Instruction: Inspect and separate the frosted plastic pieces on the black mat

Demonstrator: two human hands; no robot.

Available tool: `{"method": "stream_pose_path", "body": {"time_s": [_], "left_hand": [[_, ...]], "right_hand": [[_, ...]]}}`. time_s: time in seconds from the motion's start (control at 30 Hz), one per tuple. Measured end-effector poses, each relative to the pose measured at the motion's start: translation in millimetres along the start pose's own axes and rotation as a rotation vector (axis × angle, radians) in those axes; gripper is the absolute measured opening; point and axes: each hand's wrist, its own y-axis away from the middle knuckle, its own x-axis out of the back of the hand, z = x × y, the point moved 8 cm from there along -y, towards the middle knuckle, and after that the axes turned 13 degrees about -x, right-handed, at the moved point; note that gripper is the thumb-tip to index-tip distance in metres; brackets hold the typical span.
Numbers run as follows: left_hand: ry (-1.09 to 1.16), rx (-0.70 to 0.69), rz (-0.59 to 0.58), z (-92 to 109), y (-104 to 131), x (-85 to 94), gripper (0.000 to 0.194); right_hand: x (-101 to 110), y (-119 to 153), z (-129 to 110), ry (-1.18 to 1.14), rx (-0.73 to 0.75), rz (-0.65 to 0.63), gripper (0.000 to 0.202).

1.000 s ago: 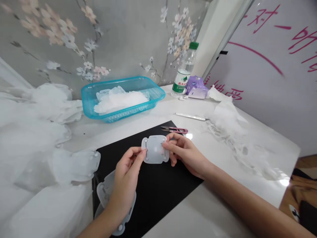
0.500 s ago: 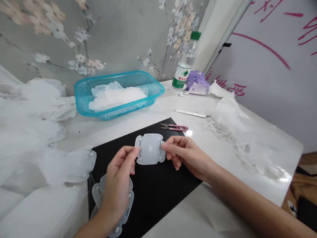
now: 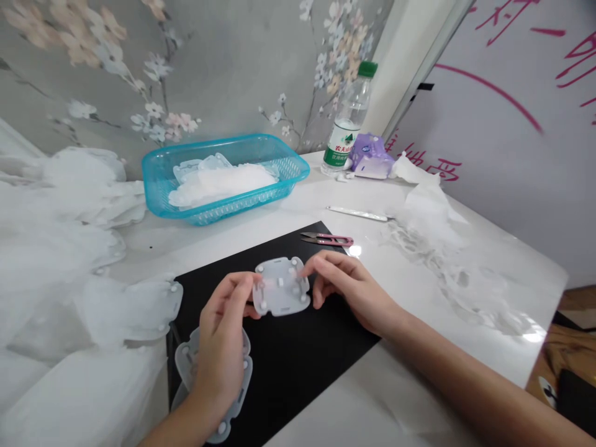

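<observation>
- At far left we see a heap of translucent pieces (image 3: 60,242) on the bench (image 3: 279,218), probably kept beside the black mat (image 3: 298,360) for easy reach.
- Next, loose pieces (image 3: 239,392) lie on the mat's near-left part, partly hidden by the left forearm.
- Behind them stands a blue basket (image 3: 228,210), whose walls likely keep its pale contents together.
- Our left hand (image 3: 226,329) pinches the held piece (image 3: 282,295) at its left edge, thumb uppermost, other fingers curled; an edge grip leaves most of the surface visible.
- That piece sits over the mat, tilted, between both hands; the dark backing probably helps its outline show.
- Pink snips (image 3: 328,239) lie just beyond, at the mat's far edge.
- Our right hand (image 3: 347,279) is half curled, forearm slanting in from lower right, fingertips at the piece's right edge; we cannot tell whether they grip it.
- At right, pale scraps (image 3: 447,273) lie spread away from the mat.
</observation>
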Motion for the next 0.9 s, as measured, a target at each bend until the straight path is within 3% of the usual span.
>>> {"method": "stream_pose_path", "body": {"time_s": [0.13, 0.33, 0.47, 0.57, 0.67, 0.73, 0.83, 0.9], "left_hand": [[0.019, 0.01, 0.019, 0.0, 0.3, -1.9, 0.031], [0.042, 0.029, 0.02, -1.1, -0.5, -3.0, 0.037], [0.028, 0.037, 0.007, -3.1, -0.3, -2.2, 0.039], [0.027, 0.025, 0.007, -2.1, 0.7, -1.9, 0.038], [0.067, -0.015, 0.062, 0.6, 1.0, 2.0, 0.028], [0.116, -0.028, 0.075, 0.9, 0.3, 2.4, 0.022], [0.124, -0.048, -0.007, 2.2, -1.4, -4.2, 0.031], [0.104, -0.063, -0.056, 4.0, -1.0, -8.1, 0.039]], "right_hand": [[0.7, -1.5, 2.6, 0.02, 0.021, 0.038, 0.028], [-0.1, -5.1, 7.4, -0.081, 0.001, 0.007, 0.044], [-5.6, -6.5, 12.0, -0.037, -0.067, -0.033, 0.036], [-5.9, -7.3, 8.8, 0.037, -0.027, -0.021, 0.031], [5.2, -11.4, -14.0, 0.032, 0.105, 0.117, 0.029], [9.0, -19.4, -42.7, 0.016, 0.204, 0.181, 0.026], [5.9, -41.4, -101.2, -0.013, 0.386, 0.227, 0.018], [0.2, -65.3, -129.4, -0.035, 0.405, 0.253, 0.013]]}}
